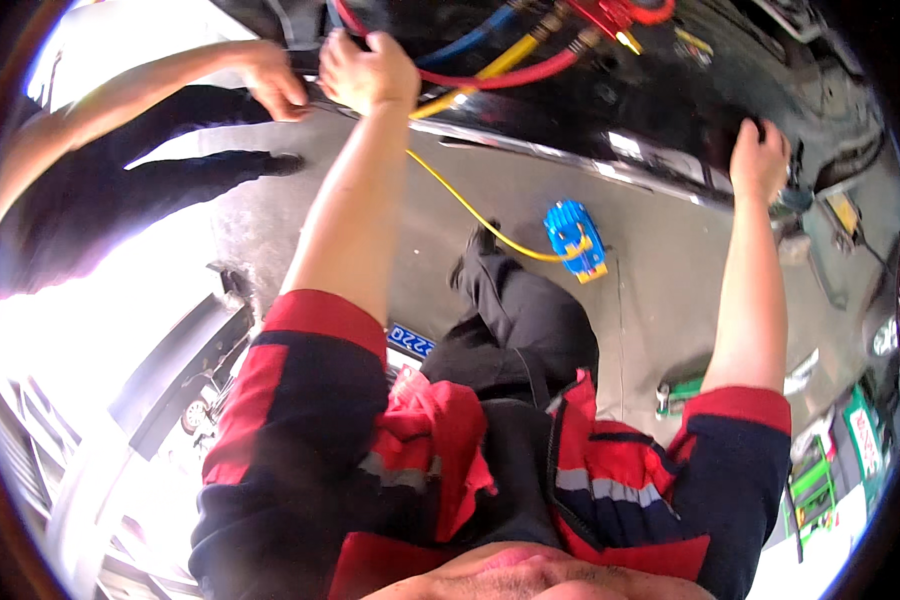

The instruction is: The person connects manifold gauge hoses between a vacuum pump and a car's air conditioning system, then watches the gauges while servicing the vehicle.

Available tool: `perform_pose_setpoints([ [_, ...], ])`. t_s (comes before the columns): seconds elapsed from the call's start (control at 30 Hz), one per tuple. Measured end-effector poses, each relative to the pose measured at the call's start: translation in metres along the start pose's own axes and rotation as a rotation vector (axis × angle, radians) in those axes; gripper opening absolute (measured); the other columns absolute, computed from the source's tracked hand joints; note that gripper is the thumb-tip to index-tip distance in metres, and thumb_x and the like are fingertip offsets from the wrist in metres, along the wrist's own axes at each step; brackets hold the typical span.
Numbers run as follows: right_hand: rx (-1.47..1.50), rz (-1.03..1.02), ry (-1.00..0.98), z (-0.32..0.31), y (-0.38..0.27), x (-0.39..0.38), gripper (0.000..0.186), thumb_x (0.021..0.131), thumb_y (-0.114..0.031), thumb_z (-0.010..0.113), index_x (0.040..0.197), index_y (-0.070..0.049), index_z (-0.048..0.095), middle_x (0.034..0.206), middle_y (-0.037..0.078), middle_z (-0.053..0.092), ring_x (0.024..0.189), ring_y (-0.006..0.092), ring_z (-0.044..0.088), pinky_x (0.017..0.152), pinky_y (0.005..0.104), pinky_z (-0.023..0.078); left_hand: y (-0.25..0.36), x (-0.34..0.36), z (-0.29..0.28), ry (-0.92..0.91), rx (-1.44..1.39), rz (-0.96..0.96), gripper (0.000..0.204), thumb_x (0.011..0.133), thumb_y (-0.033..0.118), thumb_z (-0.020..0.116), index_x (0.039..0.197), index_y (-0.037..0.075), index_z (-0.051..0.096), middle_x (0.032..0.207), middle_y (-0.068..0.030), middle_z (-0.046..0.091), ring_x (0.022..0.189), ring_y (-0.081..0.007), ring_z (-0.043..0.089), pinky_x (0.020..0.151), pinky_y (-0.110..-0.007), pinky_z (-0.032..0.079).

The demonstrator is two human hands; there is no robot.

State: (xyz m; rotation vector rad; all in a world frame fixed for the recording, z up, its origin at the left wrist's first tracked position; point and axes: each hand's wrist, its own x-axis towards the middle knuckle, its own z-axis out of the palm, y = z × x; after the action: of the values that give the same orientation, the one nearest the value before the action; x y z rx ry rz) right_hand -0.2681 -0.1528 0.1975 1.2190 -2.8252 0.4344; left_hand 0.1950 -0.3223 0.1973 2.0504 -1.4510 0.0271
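Observation:
My left hand (368, 75) is closed, its fingers bent over the left end of a long glossy black car panel (570, 130) with bright trim. The fingertips are partly hidden beside a red hose (505, 77). At the panel's right end my right hand (760, 162) curls its fingers around the dark edge. Blue and yellow hoses (510, 62) cross above the panel beside the red one. They run to a red manifold gauge set (610, 18) with brass fittings. Just left of my left hand, another person's hand (275, 82) reaches to the panel's end.
A blue vacuum pump (573, 238) stands on the grey floor, joined to a yellow hose (475, 213). The other person's dark trousers (170, 200) show at left. A blue plate (410, 340) lies near my legs. Green items (813, 490) and a green bottle (678, 396) are at right.

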Motion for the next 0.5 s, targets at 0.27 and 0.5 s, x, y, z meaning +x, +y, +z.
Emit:
perform_pose_setpoints([
  [0.27,-0.017,0.038,-0.042,-0.003,0.002,-0.005,0.049,0.095,-0.047,0.052,0.131,-0.015,0.063,0.143,0.006,0.054,0.132,0.0301,0.050,0.112,0.0438,0.035,0.014,-0.006,-0.011,-0.088,-0.053,-0.107,0.055,0.086,0.031,0.055,0.134,0.005,0.055,0.139,-0.0105,0.056,0.133,-0.0298,0.045,0.119,-0.047,0.022],
  [0.5,-0.030,0.049,-0.043,-0.002,-0.003,-0.004,0.048,0.093,-0.047,0.053,0.131,-0.018,0.063,0.144,0.005,0.054,0.131,0.0300,0.050,0.112,0.0439,0.035,0.011,-0.005,-0.012,-0.085,-0.042,-0.103,0.056,0.085,0.031,0.055,0.135,0.006,0.055,0.141,-0.0105,0.054,0.133,-0.0299,0.045,0.118,-0.047,0.022],
])
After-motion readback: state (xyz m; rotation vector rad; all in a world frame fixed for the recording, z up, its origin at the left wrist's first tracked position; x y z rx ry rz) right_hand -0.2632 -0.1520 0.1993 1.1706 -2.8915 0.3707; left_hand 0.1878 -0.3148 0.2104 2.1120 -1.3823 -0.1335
